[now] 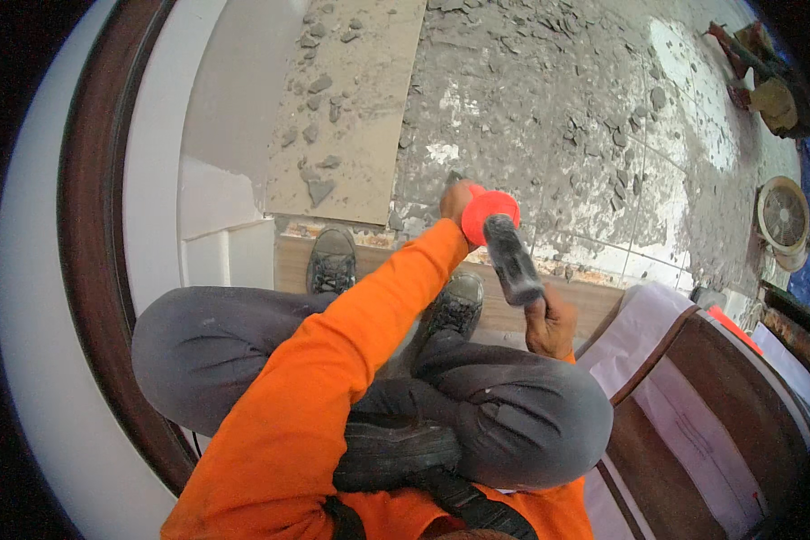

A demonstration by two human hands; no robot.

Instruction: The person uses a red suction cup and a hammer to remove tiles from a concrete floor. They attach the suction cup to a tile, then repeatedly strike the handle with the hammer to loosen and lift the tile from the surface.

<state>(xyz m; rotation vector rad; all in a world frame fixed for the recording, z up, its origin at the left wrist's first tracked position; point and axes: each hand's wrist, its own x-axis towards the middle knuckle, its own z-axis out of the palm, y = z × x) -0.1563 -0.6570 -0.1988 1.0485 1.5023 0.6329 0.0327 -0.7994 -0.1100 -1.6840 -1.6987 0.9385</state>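
Observation:
My left hand [456, 202], at the end of an orange sleeve, is closed round a chisel whose round red hand guard [489, 216] faces up. A bit of the chisel's dark blade [453, 177] shows past my fingers, against the rubble-strewn floor. Lower right of it, my right hand [552, 324] grips a hammer. The dark, worn hammer head [511, 263] overlaps the guard's lower edge; whether they touch I cannot tell. Most of the hammer's handle is hidden.
Broken grey chips [567, 135] litter the floor. A flat beige board [351, 117] lies at left beside a white wall. My shoes [333, 261] rest on a wood-look strip. A round whitish container [783, 216] stands far right; a brown-and-white covered object [711, 405] sits near right.

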